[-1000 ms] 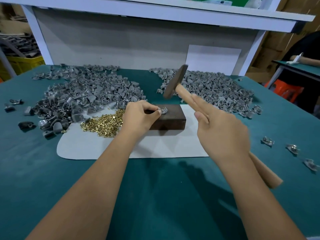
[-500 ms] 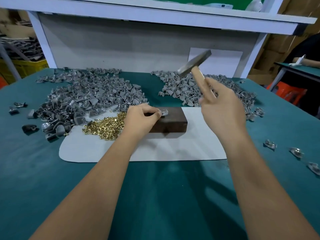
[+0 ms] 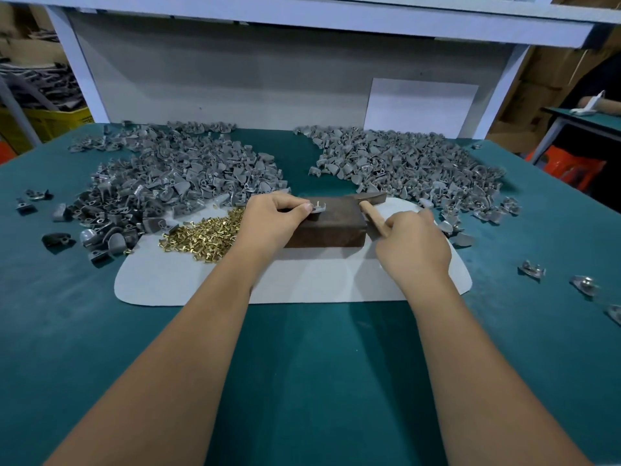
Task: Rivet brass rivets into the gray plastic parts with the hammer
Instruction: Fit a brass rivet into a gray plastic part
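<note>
Gray plastic part (image 3: 318, 209): small, curved, pale gray, with a thin pin standing upright from its middle. It sits on the top face of the dark brown block (image 3: 331, 223), toward the block's left end.

Left hand (image 3: 268, 220): fingers curled, thumb and fingertips pinching the left edge of the gray plastic part against the block.

Hammer (image 3: 371, 208): dark metal head, light wooden handle. The head lies low at the block's far right corner; whether it touches the block cannot be told. The handle runs back toward the person.

Right hand (image 3: 415, 245): fingers wrapped around the hammer handle, forefinger extended along it.

Brass rivets (image 3: 205, 235): a loose heap of small shiny gold pieces with flat heads, on the pale mat (image 3: 302, 280), just left of the block and partly behind the left hand.

Loose parts, 2 heaps: left pile (image 3: 174, 181) and right pile (image 3: 410, 164), both matte gray, on the green counter (image 3: 302, 364) behind the mat.

Stray pieces (image 3: 532, 269): several shinier parts lying singly at the counter's right side, well apart from the block.
</note>
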